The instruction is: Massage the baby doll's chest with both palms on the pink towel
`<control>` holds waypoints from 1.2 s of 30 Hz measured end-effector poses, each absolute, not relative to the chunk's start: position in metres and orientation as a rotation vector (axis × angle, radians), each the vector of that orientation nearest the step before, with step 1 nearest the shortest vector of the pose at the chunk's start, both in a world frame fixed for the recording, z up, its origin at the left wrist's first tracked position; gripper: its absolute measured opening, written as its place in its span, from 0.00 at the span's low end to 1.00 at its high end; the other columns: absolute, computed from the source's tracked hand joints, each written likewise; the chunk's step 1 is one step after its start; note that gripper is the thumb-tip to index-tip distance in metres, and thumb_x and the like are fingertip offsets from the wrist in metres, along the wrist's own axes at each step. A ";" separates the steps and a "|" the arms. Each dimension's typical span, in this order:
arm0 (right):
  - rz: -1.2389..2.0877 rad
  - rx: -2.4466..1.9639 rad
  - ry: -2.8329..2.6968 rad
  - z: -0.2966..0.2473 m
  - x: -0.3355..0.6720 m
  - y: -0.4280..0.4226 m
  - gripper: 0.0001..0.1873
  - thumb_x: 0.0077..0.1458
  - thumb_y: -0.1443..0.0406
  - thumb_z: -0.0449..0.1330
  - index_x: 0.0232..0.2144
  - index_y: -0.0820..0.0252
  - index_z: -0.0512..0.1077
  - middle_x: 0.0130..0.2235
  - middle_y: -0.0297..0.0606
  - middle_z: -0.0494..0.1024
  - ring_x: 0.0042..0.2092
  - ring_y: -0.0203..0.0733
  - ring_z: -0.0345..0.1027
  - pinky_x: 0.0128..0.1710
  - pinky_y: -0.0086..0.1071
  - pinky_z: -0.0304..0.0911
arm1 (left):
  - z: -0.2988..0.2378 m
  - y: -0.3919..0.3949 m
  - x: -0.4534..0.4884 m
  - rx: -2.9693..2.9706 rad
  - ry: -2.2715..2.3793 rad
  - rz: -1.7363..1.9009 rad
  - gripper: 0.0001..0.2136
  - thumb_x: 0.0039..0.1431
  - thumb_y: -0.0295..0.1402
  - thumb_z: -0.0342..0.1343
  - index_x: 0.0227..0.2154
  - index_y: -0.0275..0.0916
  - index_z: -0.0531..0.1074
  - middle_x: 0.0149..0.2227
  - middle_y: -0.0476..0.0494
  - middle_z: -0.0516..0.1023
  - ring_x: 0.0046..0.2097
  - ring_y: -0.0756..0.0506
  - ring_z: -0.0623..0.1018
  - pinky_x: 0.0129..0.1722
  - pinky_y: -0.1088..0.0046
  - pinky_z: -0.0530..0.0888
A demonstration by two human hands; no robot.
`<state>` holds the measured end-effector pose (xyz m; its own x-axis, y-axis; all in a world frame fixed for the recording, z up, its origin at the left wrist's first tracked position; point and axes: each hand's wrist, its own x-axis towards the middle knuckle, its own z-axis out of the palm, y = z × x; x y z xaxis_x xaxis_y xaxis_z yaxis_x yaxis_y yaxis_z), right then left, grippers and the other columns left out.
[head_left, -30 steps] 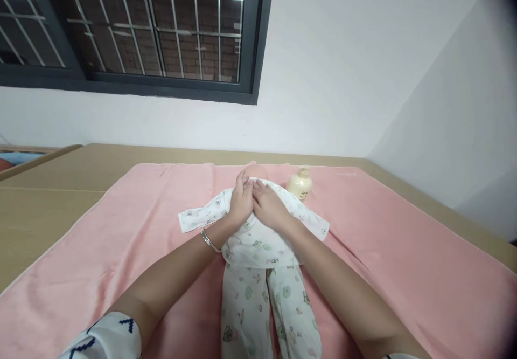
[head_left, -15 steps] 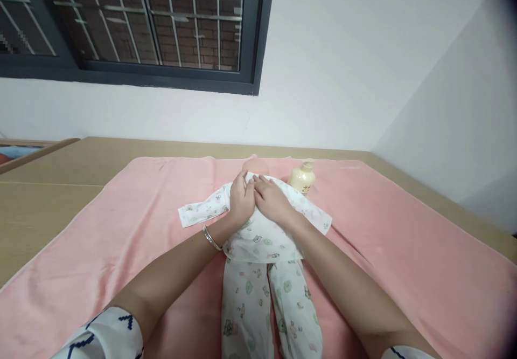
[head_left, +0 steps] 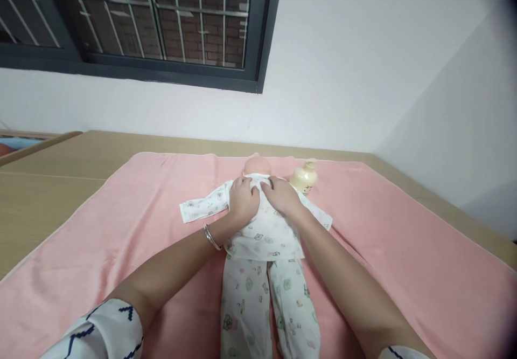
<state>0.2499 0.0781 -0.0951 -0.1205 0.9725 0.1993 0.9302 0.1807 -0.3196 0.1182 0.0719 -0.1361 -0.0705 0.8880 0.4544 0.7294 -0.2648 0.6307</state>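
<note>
A baby doll (head_left: 258, 164) lies on its back on a pink towel (head_left: 121, 229), dressed in a white printed shirt (head_left: 262, 235) and matching trousers (head_left: 262, 310). My left hand (head_left: 243, 201), with a silver bracelet on the wrist, rests on the doll's chest with fingers curled into the shirt near the collar. Right beside it, my right hand (head_left: 283, 194) pinches the same cloth at the neck. The doll's head shows just beyond my fingers.
A cream pump bottle (head_left: 304, 178) stands on the towel right of the doll's head. The towel covers a tan wooden table (head_left: 48, 186) against a white wall. A barred dark-framed window (head_left: 133, 25) is above left.
Both hands have slid up the doll's chest toward the collar and curled their fingers into the shirt. More of the doll's head now shows.
</note>
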 end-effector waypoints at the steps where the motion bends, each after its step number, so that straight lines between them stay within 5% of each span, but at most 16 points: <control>1: 0.188 -1.809 -2.089 -0.096 0.253 0.083 0.25 0.68 0.54 0.45 0.50 0.65 0.71 0.50 0.50 0.77 0.50 0.50 0.70 0.45 0.34 0.61 | -0.135 0.071 0.119 2.066 1.822 1.169 0.16 0.63 0.31 0.47 0.51 0.33 0.71 0.53 0.33 0.74 0.59 0.37 0.70 0.62 0.58 0.64; 6: 0.004 -1.810 -2.250 -0.093 0.244 0.074 0.23 0.69 0.60 0.42 0.46 0.70 0.72 0.51 0.56 0.76 0.52 0.52 0.69 0.52 0.37 0.57 | -0.130 0.072 0.118 2.220 1.960 0.860 0.19 0.67 0.35 0.43 0.56 0.34 0.66 0.58 0.33 0.71 0.66 0.33 0.62 0.66 0.51 0.55; 10: -0.063 -1.883 -2.324 -0.082 0.232 0.051 0.19 0.67 0.67 0.43 0.46 0.70 0.71 0.48 0.56 0.77 0.52 0.52 0.69 0.49 0.37 0.58 | -0.123 0.076 0.113 2.274 1.939 0.708 0.19 0.68 0.36 0.42 0.55 0.33 0.67 0.59 0.33 0.71 0.64 0.35 0.64 0.64 0.54 0.59; 14: 0.083 -1.908 -2.267 -0.079 0.241 0.058 0.18 0.67 0.63 0.43 0.43 0.63 0.72 0.46 0.49 0.79 0.48 0.50 0.72 0.43 0.35 0.60 | -0.116 0.060 0.119 2.373 1.964 0.619 0.20 0.68 0.35 0.40 0.55 0.27 0.67 0.58 0.27 0.71 0.62 0.34 0.67 0.62 0.55 0.61; 19: 0.093 -1.877 -2.284 -0.085 0.250 0.072 0.23 0.70 0.60 0.40 0.48 0.64 0.71 0.54 0.51 0.75 0.56 0.49 0.67 0.53 0.38 0.57 | -0.112 0.044 0.126 2.485 1.952 0.572 0.23 0.67 0.33 0.42 0.59 0.23 0.64 0.62 0.24 0.66 0.65 0.32 0.64 0.64 0.53 0.58; 22: -0.080 -1.917 -2.329 -0.083 0.242 0.060 0.22 0.69 0.63 0.40 0.46 0.69 0.72 0.50 0.55 0.77 0.54 0.51 0.69 0.57 0.42 0.54 | -0.107 0.059 0.115 2.415 1.881 0.582 0.20 0.67 0.34 0.42 0.53 0.28 0.69 0.57 0.30 0.72 0.60 0.36 0.70 0.61 0.58 0.64; 26: -0.066 -1.974 -2.319 -0.077 0.234 0.047 0.20 0.67 0.64 0.44 0.41 0.67 0.74 0.41 0.53 0.80 0.45 0.52 0.74 0.48 0.40 0.60 | -0.102 0.071 0.105 2.337 1.900 0.564 0.20 0.70 0.36 0.38 0.47 0.31 0.73 0.50 0.32 0.77 0.53 0.38 0.75 0.54 0.61 0.69; 32: 0.118 -1.844 -2.232 -0.086 0.246 0.071 0.23 0.68 0.58 0.42 0.48 0.67 0.71 0.52 0.52 0.76 0.55 0.53 0.68 0.52 0.39 0.59 | -0.101 0.038 0.123 2.539 2.001 0.440 0.18 0.66 0.29 0.41 0.49 0.23 0.71 0.49 0.25 0.76 0.54 0.32 0.74 0.55 0.56 0.67; 36: 0.014 -1.865 -2.292 -0.084 0.243 0.063 0.22 0.68 0.62 0.41 0.47 0.68 0.71 0.49 0.53 0.77 0.54 0.53 0.69 0.53 0.40 0.58 | -0.101 0.048 0.116 2.507 1.898 0.518 0.17 0.66 0.31 0.42 0.46 0.27 0.72 0.49 0.28 0.77 0.53 0.33 0.75 0.53 0.57 0.69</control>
<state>0.2428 0.0635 -0.0842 -0.1925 0.9715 0.1382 0.9698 0.2099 -0.1245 0.1162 0.0476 -0.1006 0.2381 0.9293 0.2823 0.9439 -0.2899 0.1582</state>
